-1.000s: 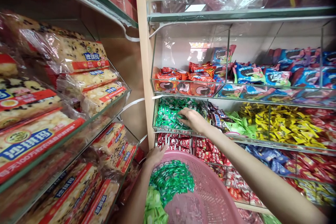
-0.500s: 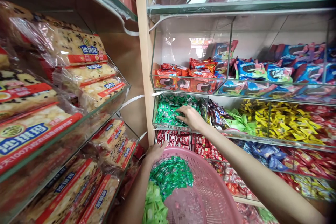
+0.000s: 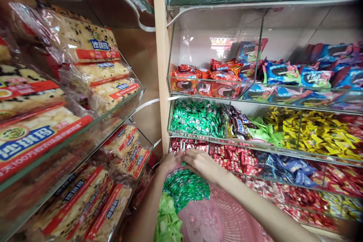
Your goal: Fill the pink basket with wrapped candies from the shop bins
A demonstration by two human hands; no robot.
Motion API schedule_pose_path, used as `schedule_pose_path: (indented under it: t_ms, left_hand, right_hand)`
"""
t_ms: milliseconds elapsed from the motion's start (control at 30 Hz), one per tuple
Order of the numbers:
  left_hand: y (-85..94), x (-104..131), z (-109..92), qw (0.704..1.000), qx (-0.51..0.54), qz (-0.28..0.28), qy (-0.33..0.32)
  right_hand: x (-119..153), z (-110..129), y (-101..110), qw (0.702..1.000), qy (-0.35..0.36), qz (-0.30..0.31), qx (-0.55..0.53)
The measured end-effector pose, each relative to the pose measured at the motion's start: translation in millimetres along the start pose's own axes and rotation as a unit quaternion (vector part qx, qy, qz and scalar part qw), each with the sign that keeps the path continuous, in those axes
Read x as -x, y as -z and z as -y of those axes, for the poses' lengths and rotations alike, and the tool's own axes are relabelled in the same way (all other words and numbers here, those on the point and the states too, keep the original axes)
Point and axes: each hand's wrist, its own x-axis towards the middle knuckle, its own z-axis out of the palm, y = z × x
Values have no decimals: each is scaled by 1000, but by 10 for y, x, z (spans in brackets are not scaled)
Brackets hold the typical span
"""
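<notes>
My left hand is closed on the far left rim of a pink perforated plastic basket. Inside the basket lie a heap of green-wrapped candies and, nearer me, a heap of light-green packets. Over the basket's far edge, close beside my left hand, my right hand curls downward. A bit of green wrapper shows at its fingertips; the rest of its grasp is hidden. Behind, a glass shelf bin holds many loose green-wrapped candies of the same look.
Packaged sachima cakes fill glass shelves at left. A wooden post divides the two shelf units. Right of the green candies lie Snickers bars and yellow-wrapped candies. Red packets sit below, orange packs above.
My right hand has moved from the bin of green candies down and toward me to over the basket. My left hand stays at the rim. The view has shifted slightly.
</notes>
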Motion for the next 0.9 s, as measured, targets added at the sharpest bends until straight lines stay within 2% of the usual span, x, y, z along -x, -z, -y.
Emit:
schedule_pose_path:
  t_ms: [67,133,267,433,567,733,900]
  left_hand:
    - [-5,8,-7,1000,-7,-9,-4]
    - [-9,13,-15,1000,-14,-16,-7]
    - [-11,9,-17,1000,-16,-21,-5]
    - [-6,6,-14,999,-27,-22,-5]
    - [1,18,-23,999,-31,-18,-6]
    - [-7,21,-21,999,-37,-19,-11]
    - [-11,27,-14,999,-27,-17,-14]
  right_hand:
    - [78,-23,-287,998,-20,47,38]
    - [128,-46,-523,995,-30,63,65]
    - [132,19,-760,994,-27,63,89]
    - [115,236,-739,995,5,64,76]
    - [226,315,-702,995,11,83,61]
    - [322,219,-650,994,-33,89,54]
    - [292,8,-472,994,-75,67,33]
